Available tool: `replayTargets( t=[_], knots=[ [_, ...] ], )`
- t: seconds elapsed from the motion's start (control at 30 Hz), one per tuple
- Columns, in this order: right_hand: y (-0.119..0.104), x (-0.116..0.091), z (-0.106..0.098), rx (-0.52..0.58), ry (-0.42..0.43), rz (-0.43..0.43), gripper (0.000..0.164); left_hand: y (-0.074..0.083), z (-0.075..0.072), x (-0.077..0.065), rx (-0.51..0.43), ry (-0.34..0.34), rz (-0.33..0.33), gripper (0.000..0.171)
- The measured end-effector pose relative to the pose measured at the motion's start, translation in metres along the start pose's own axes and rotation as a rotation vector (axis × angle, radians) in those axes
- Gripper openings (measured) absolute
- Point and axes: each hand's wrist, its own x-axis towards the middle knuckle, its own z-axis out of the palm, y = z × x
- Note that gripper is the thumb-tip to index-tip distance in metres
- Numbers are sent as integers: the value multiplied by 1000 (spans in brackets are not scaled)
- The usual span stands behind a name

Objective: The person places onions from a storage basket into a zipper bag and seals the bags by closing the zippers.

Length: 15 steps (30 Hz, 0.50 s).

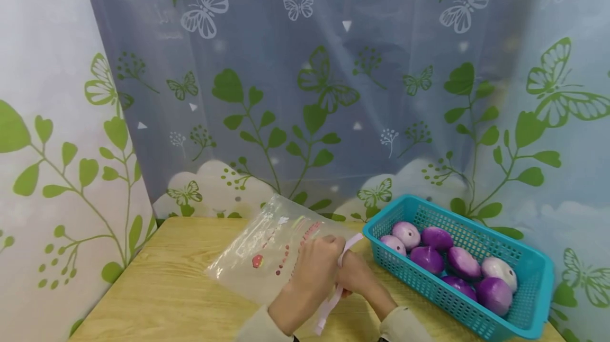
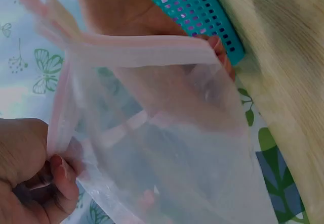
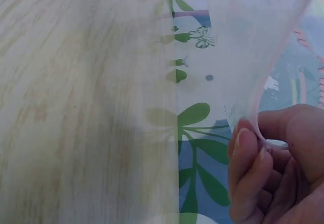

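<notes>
Translucent printed plastic bag: our left hand and right hand pinch its pink-edged mouth; if either grip slackens, we judge the limp mouth could sag closed.

Glossy, translucent plastic bag in the hands; smooth plastic basket, shiny onions to their right; wood-grained surface beneath; faintly glossy sheeting beyond.

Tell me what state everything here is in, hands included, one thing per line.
Bag: mouth open, no contents visible
Left hand: pinching the bag's edge
Right hand: pinching the bag's edge
Basket: upright, uncovered
Onions: whole, lying loose inside
Curtain: hanging
</notes>
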Motion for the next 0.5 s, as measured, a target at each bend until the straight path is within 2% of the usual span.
replayTargets(
  t=[0.2,0.3,0.4,0.5],
  knots=[
    [7,-2,3,10,-5,7,31,-3,-7,2,10,221,99,34],
    [9,-3,5,-14,-4,6,30,-3,-12,3,4,302,163,34],
    [11,-3,6,-34,-7,11,30,-4,-15,5,17,351,189,33],
    [11,-4,6,2,-33,46,33,-6,-18,6,37,350,153,33]
  ],
)
